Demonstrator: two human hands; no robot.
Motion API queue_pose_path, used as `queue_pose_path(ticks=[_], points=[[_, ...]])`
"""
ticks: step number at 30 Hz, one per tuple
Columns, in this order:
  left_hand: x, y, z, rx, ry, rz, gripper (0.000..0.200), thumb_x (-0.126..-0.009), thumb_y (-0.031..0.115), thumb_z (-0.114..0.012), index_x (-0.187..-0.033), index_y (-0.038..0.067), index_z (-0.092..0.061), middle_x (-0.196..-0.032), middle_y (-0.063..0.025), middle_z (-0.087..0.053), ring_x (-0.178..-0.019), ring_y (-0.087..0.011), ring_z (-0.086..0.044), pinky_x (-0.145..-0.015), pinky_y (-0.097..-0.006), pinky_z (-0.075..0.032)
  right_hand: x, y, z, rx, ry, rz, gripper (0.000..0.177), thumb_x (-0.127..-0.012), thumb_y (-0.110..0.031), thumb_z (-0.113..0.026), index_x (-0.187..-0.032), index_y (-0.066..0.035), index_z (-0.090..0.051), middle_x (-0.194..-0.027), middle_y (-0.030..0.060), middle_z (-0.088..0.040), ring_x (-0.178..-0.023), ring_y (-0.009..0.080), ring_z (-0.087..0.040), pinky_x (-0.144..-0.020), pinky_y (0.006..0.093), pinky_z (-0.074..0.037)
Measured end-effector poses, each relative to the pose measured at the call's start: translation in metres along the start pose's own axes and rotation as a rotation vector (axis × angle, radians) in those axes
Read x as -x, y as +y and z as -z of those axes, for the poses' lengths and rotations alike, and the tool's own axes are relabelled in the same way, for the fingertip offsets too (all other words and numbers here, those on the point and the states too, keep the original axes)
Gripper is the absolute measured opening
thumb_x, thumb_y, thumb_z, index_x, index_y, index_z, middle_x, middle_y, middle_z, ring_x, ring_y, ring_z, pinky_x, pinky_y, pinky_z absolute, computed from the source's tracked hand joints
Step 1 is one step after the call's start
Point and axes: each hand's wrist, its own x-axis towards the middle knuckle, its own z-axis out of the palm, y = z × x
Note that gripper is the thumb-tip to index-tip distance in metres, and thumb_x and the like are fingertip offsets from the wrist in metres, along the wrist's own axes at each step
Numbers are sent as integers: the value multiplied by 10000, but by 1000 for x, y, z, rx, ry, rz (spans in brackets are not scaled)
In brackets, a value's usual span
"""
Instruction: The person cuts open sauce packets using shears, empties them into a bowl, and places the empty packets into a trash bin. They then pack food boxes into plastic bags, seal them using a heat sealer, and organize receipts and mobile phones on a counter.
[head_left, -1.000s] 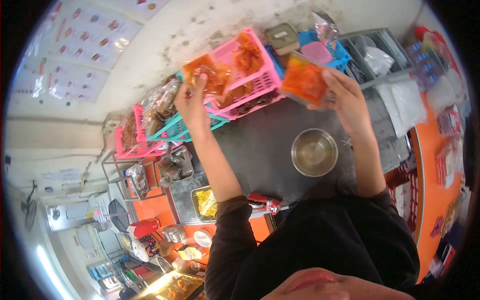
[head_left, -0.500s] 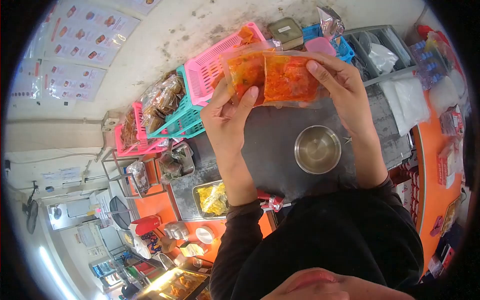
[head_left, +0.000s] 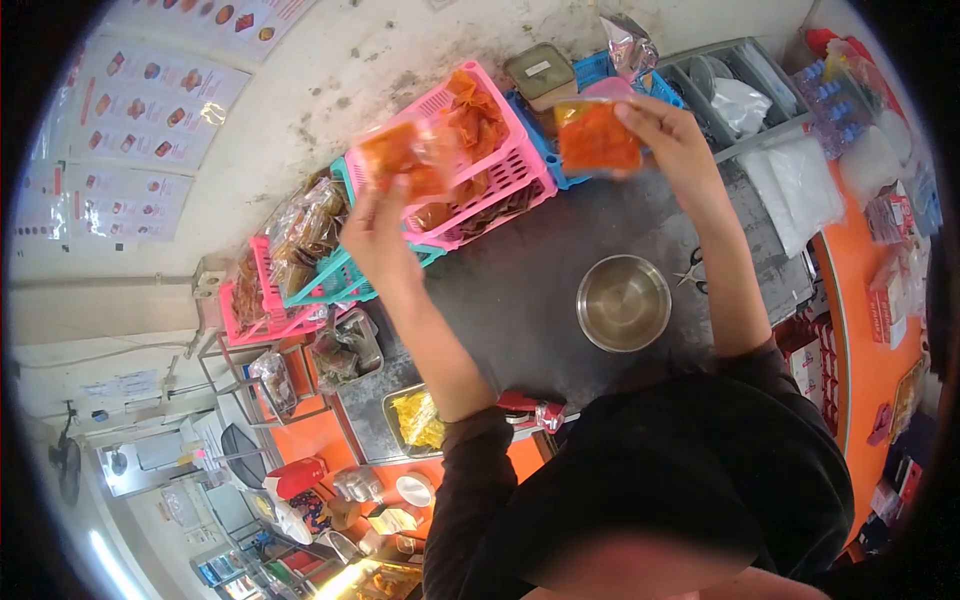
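My left hand point(head_left: 383, 232) is raised and grips a clear bag of orange food point(head_left: 408, 157), held in front of the pink basket point(head_left: 505, 178). My right hand point(head_left: 668, 140) pinches a second clear bag of orange food point(head_left: 597, 137) by its top edge, in front of the blue basket point(head_left: 601, 70). The two bags are held apart, well above the grey worktop point(head_left: 520, 280). A steel bowl point(head_left: 623, 303) stands empty on the worktop below my right forearm.
Teal point(head_left: 345, 270) and pink point(head_left: 262, 310) baskets of packed snacks line the wall at left. Scissors point(head_left: 690, 271) lie right of the bowl. A tray of yellow food point(head_left: 415, 420) and a red tool point(head_left: 530, 408) sit at the near edge. Grey bins point(head_left: 745, 85) hold plastic bags.
Half a second ago both hands held the two bags together in front of me. Now the hands have moved apart, the left bag going left and the right bag up and right.
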Motion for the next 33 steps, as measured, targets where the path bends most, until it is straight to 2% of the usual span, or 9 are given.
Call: queue_pose_path(ticks=[2,4,8,14,17,20,24,31,33], points=[[-39,-34,33,-15,90,-14,226,-789,-20,-664,-1013,-42,-648,-886,-30,-634,-776,-81,-563,-705,-219,-459,-42,43,31,81,157,-10,247,-905,-169,-578,-1081,-6,-638,-924,50,-662,-720,139,-630,-686,244,-521],[-73,-75,69,27,121,-20,197,-787,-26,-648,-982,-41,-649,-859,-21,-624,-752,-77,-554,-681,-219,-455,-98,109,69,704,234,206,183,-895,-109,-559,-1031,-27,-652,-923,62,-664,-738,147,-621,-662,284,-515],[-104,-91,76,-513,-201,-8,224,-777,-36,-550,-993,-11,-609,-837,-59,-623,-735,-121,-579,-662,-243,-456,-131,146,47,576,-71,608,160,-862,-6,-518,-954,-30,-647,-815,113,-647,-794,188,-612,-690,345,-471],[-126,-110,86,-825,-442,23,297,-737,-62,-484,-1014,20,-554,-820,-154,-589,-741,-269,-586,-704,-386,-460,-161,205,19,680,-128,346,137,-799,24,-508,-859,-16,-624,-784,161,-628,-782,316,-612,-704,381,-458],[-112,-102,75,-1197,-177,-667,364,-734,-53,-479,-1073,63,-540,-963,-145,-573,-949,-360,-494,-854,-472,-368,-151,196,17,802,-112,346,210,-751,46,-493,-916,-22,-605,-836,163,-618,-828,378,-587,-730,412,-463],[-60,-63,44,-1078,-3,-804,317,-740,-68,-484,-1028,38,-563,-919,-152,-583,-895,-345,-530,-800,-437,-403,-137,183,19,892,106,554,345,-710,69,-527,-1035,-36,-580,-993,161,-579,-922,386,-557,-792,427,-462],[71,-77,14,-785,-149,-286,200,-763,-62,-469,-897,25,-590,-843,-113,-596,-698,-272,-582,-636,-361,-455,-55,101,50,935,393,612,310,-725,55,-547,-1012,-56,-587,-1004,145,-542,-965,344,-542,-808,406,-460],[294,-278,26,-867,-525,574,461,-884,230,-598,-1259,36,-413,-1206,-320,-459,-1026,-421,-556,-828,-432,-493,145,146,178,1276,193,-50,170,-814,-62,-505,-946,-59,-612,-946,158,-559,-884,350,-584,-731,439,-480],[305,-250,-9,74,-188,1181,548,-862,191,-633,-1322,47,-371,-1250,-250,-458,-1122,-368,-513,-805,-464,-522,213,172,207,1356,75,-294,187,-816,-112,-508,-929,-76,-654,-956,166,-597,-882,347,-600,-742,441,-494]])
